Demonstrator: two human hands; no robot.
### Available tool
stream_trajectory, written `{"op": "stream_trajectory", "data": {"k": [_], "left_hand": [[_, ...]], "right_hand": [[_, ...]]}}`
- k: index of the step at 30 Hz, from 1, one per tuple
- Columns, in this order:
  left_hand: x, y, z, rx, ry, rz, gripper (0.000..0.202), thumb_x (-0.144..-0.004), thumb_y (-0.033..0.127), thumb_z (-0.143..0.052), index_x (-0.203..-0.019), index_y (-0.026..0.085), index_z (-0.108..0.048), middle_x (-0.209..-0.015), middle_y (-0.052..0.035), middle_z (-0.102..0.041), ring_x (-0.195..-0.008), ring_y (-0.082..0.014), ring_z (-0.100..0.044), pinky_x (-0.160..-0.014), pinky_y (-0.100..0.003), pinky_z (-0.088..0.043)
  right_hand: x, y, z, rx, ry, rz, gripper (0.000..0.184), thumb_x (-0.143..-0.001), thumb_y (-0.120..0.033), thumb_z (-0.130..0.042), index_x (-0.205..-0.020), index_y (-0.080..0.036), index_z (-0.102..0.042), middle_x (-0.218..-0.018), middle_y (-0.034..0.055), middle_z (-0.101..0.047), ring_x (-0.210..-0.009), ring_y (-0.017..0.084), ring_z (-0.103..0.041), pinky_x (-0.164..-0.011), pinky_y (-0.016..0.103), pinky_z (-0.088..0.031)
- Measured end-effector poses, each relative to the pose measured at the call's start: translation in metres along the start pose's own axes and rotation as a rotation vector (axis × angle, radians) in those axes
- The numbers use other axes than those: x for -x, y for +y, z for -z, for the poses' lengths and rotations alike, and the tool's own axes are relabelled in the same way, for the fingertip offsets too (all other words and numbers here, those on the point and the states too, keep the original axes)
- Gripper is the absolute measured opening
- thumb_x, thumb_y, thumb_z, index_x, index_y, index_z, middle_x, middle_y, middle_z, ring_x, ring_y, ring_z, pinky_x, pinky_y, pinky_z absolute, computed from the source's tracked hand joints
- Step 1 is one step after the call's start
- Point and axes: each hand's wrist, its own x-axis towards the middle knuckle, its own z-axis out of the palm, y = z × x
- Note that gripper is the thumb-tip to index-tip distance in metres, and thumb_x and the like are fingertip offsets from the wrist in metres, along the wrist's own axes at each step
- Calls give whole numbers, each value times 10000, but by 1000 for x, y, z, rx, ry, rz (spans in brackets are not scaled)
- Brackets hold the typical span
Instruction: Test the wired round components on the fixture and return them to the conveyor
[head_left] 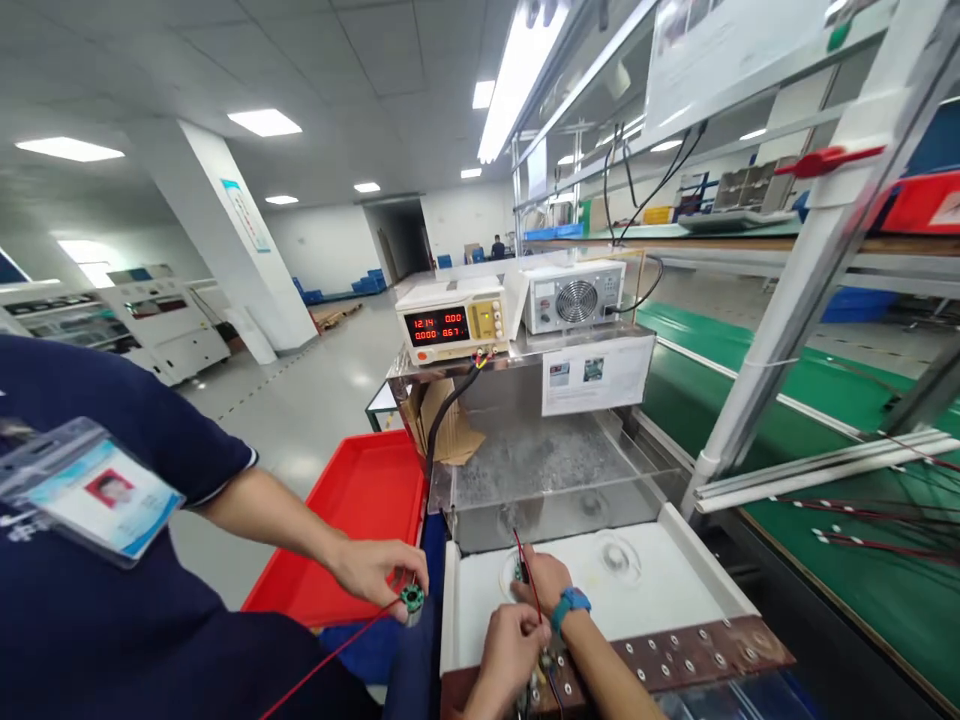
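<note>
Head cam: L hand [510, 650] pinching low on a red wire [530, 577], right by the brown strip [679, 650] along the front of the white tray [675, 575]. R hand [549, 582], blue watch [574, 604] on wrist, fingers closed round a small green part [518, 572], mostly hidden, over the tray. Co-worker's hand [375, 572], off to L, grips a round pc [412, 598] w/ green top, red lead [322, 663] trailing. PSU [450, 322] behind, red digits lit.
</note>
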Motion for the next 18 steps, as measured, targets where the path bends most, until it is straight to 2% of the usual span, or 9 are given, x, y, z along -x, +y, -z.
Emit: {"op": "stream_trajectory", "data": {"k": [5, 9, 12, 15, 18], "left_hand": [[-3, -2, 0, 9, 30, -11, 163, -657, 261, -585, -604, 137, -676, -570, -22, -621, -594, -166, -536, -595, -268, -358], [1, 8, 4, 1, 0, -52, 324, -677, 476, -631, -578, 171, -670, -584, -50, -652, -645, -219, -584, -629, -301, -413], [2, 14, 4, -48, -18, -79, 382, -663, 590, -616, -590, 218, -666, -647, -59, -703, -716, -273, -631, -719, -345, -473], [-4, 20, 5, -117, -11, -34, 290, -639, 563, -640, -729, 293, -695, -797, -14, -763, -862, -308, -669, -836, -368, -490], [-15, 35, 26, -102, -92, 19, 280, -629, 582, -639, -793, 363, -701, -833, 31, -768, -904, -307, -677, -821, -372, -507]], "right_hand": [[-2, -1, 3, 4, 38, 15, 463, -726, -321, -633, -1149, -138, -587, -1009, 167, -722, -971, 306, -677, -783, 336, -470], [2, -4, 14, -16, 66, 8, 419, -715, -325, -655, -1091, -144, -617, -1007, 161, -723, -953, 302, -683, -751, 319, -468], [7, -6, 20, -38, 96, 4, 431, -696, -364, -692, -1065, -152, -622, -987, 148, -727, -917, 301, -687, -706, 308, -462], [8, 1, 34, -138, 232, -28, 440, -702, -481, -685, -1030, -198, -614, -907, 83, -730, -829, 267, -683, -644, 285, -433], [20, 32, 68, -314, 498, -193, 412, -730, -557, -650, -974, -228, -602, -792, 13, -697, -721, 202, -644, -600, 254, -382]]}}
